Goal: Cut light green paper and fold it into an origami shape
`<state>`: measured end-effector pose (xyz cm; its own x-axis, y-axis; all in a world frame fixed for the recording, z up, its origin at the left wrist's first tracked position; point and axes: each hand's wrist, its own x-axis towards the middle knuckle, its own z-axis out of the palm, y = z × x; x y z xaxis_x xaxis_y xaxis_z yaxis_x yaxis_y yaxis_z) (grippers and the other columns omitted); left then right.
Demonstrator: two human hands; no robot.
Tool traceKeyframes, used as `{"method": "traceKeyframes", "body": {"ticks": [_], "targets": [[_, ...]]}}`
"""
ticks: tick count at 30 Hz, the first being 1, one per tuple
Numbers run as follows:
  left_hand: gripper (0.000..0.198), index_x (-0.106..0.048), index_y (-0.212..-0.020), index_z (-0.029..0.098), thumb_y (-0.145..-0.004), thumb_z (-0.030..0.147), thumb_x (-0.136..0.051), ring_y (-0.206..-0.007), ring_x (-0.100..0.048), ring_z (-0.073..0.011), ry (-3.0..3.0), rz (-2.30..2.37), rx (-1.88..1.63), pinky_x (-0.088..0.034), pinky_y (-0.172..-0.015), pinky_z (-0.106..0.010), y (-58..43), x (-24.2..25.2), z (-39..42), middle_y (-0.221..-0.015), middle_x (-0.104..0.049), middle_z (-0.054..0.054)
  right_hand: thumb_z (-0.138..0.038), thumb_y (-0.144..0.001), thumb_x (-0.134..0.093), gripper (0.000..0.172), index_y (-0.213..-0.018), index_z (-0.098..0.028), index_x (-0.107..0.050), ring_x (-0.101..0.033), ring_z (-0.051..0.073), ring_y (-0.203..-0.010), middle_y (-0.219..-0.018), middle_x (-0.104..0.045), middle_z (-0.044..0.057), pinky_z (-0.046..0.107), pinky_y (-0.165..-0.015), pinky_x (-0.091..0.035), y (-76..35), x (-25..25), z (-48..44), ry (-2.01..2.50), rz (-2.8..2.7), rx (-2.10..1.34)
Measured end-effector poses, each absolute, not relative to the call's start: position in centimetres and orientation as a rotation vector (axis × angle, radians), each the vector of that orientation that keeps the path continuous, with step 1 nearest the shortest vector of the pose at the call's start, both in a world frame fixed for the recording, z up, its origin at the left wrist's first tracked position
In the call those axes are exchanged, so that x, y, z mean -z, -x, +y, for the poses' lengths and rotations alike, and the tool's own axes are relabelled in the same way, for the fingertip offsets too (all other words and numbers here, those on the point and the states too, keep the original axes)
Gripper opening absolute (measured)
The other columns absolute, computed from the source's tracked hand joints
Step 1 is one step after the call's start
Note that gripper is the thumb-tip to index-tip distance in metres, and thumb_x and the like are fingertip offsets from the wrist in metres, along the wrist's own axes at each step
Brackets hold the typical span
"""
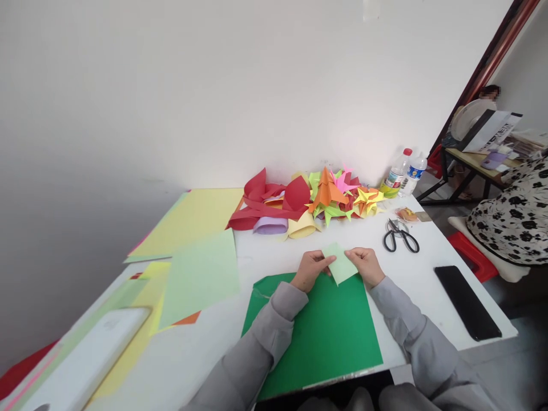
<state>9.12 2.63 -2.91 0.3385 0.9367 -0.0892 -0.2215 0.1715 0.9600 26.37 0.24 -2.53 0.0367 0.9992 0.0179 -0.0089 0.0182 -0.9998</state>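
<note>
A small light-green sheet of paper [341,268], turned like a diamond, is held up between my two hands. My left hand [311,268] pinches its left side, thumb on the front. On the opposite side, my right hand [366,265] grips the upper right edge between thumb and fingers. Beneath them a large dark-green sheet [325,331] lies on the white table. Beyond my hands sits a pile of folded paper shapes, among them an orange folded piece [327,191], a yellow paper star [369,200] and curled red paper [274,197].
Black-handled scissors [399,237] and a black phone [466,302] lie to the right. Two plastic bottles [398,171] stand at the back right. Large pale-green [203,279] and yellow sheets [205,214] cover the left, near a white device [94,359]. Another person [514,211] sits beyond the table's right edge.
</note>
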Motion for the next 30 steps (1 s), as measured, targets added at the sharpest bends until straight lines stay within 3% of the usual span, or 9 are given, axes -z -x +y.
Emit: {"method": "traceKeyframes", "body": {"ticks": [6, 11, 16, 30], "targets": [[0.029, -0.068, -0.061, 0.012, -0.060, 0.039, -0.078, -0.043, -0.055, -0.0111, -1.172, 0.791, -0.863, -0.045, -0.044, -0.024, -9.34, 2.86, 2.18, -0.054, -0.064, -0.002, -0.050, -0.071, -0.067, 0.038, -0.057, -0.015, -0.060, -0.038, 0.009, -0.044, -0.046, -0.047, -0.004, 0.023, -0.043, -0.028, -26.51, 2.76, 0.39, 1.187, -1.126, -1.091], [0.030, -0.066, -0.057, 0.013, -0.058, 0.040, -0.079, -0.041, -0.052, -0.0100, -1.179, 0.805, -0.919, -0.043, -0.043, -0.023, -9.33, 2.57, 2.23, -0.051, -0.063, 0.000, -0.054, -0.073, -0.063, 0.049, -0.046, -0.018, -0.044, -0.031, 0.008, -0.039, -0.040, -0.038, -0.006, 0.022, -0.039, -0.020, -26.44, 2.89, 0.29, 1.218, -1.102, -1.147], [0.030, -0.068, -0.061, 0.013, -0.057, 0.040, -0.080, -0.042, -0.054, -0.0112, -1.145, 0.807, -0.852, -0.044, -0.043, -0.024, -9.41, 2.61, 2.11, -0.052, -0.064, -0.001, -0.053, -0.075, -0.062, 0.054, -0.043, -0.020, -0.034, -0.026, 0.007, -0.041, -0.040, -0.032, -0.006, 0.023, -0.041, -0.019, -26.59, 3.01, 0.35, 1.249, -1.181, -0.989], [0.029, -0.065, -0.060, 0.013, -0.057, 0.037, -0.080, -0.042, -0.055, -0.0113, -1.191, 0.778, -0.776, -0.046, -0.045, -0.024, -9.25, 2.86, 2.20, -0.050, -0.064, -0.001, -0.056, -0.075, -0.061, 0.052, -0.047, -0.021, -0.034, -0.029, 0.007, -0.036, -0.041, -0.029, -0.007, 0.023, -0.034, -0.023, -26.52, 3.11, 0.37, 1.284, -1.099, -0.947]]}}
